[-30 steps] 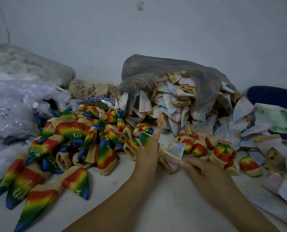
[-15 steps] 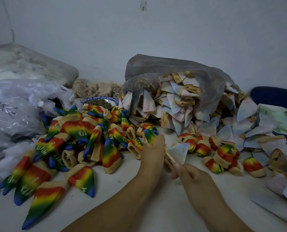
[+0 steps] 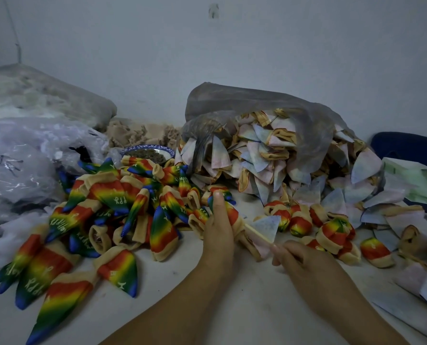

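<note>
The cone (image 3: 231,214) sits mid-table, clamped in the left hand (image 3: 218,235), whose fingers are wrapped round it with the tan cuff pointing right. Into that cuff runs the stick (image 3: 257,234), pinched at its near end by the right hand (image 3: 307,267), and a pale piece (image 3: 267,224) rides on the shaft. A second ago that right hand lay flat over the pale piece. Now it has drawn back and the stick shows bare between the hands, so I'd say this one is mid-turn, not done.

Bare table (image 3: 232,307) lies open around both forearms, so pulling back is free. The rainbow pile (image 3: 112,195) crowds the left knuckles, rolled ones (image 3: 331,230) sit near on the right, and the bag (image 3: 269,108) blocks the far side.
</note>
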### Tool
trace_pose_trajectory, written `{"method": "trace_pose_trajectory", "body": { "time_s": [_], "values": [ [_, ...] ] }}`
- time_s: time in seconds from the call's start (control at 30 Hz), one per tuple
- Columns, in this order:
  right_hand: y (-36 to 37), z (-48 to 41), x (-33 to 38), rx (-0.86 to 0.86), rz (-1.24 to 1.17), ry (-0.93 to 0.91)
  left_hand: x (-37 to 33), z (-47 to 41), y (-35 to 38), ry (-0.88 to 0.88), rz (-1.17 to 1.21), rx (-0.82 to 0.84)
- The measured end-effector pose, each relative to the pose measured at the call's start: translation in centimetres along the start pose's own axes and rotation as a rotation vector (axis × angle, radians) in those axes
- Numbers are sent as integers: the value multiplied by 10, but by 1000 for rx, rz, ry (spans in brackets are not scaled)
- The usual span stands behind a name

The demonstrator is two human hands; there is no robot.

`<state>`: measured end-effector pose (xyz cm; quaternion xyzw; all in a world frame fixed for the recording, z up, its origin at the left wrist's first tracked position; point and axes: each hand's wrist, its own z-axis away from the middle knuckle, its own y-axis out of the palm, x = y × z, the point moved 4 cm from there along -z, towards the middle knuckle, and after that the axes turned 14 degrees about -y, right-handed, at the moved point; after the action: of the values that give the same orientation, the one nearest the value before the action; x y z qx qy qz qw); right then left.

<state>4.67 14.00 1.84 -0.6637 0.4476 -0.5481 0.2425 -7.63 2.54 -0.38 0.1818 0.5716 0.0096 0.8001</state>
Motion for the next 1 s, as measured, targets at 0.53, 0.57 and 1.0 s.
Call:
{"method": "trace_pose_trajectory", "body": {
  "time_s": [0.53, 0.57, 1.0],
  "values": [
    [-15, -2, -4, -104, 87, -301, 5, 10, 11, -9, -207, 57],
    [-14, -2, -3, -118, 73, -316, 7, 8, 11, -23, -199, 63],
    [-27, -2, -18, -108, 194, -299, 16, 10, 18, -109, -259, 261]
  ]
}}
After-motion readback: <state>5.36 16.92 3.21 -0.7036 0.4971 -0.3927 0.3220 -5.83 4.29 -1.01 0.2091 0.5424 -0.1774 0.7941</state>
